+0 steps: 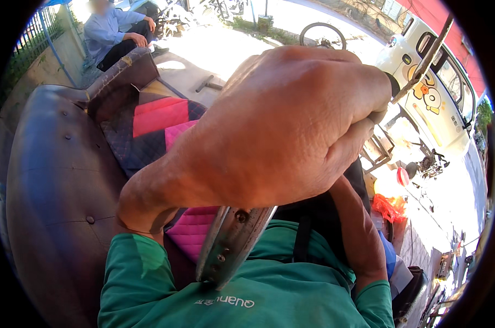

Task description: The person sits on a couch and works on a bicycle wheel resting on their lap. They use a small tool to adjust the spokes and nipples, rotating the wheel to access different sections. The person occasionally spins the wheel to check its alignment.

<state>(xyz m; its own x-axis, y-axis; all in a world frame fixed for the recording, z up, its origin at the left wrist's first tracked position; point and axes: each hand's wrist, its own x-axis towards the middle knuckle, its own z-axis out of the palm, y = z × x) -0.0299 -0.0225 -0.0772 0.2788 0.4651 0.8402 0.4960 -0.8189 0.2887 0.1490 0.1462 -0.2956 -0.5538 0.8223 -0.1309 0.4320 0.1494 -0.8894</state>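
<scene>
My left hand [291, 123] fills the middle of the view, back toward me, its fingers closed at the right around something dark. From that side of the fist a thin, rusty-looking metal rod [430, 52] sticks out toward the upper right. Below the hand comes a metal channel with small holes along it, like a piece of wheel rim [233, 246]; its lower end is in front of my green shirt [291, 279]. Whether it joins the rod is hidden. My right forearm [359, 235] reaches up behind the left hand, which covers my right hand and whatever it touches.
A worn brown sofa [61, 169] with pink and dark quilted cloth [160, 115] lies to my left. A seated person [108, 35] is at the far left. Beyond are a bicycle wheel [323, 34] and a white van [441, 104]. An orange-red plastic bag [389, 208] lies at right.
</scene>
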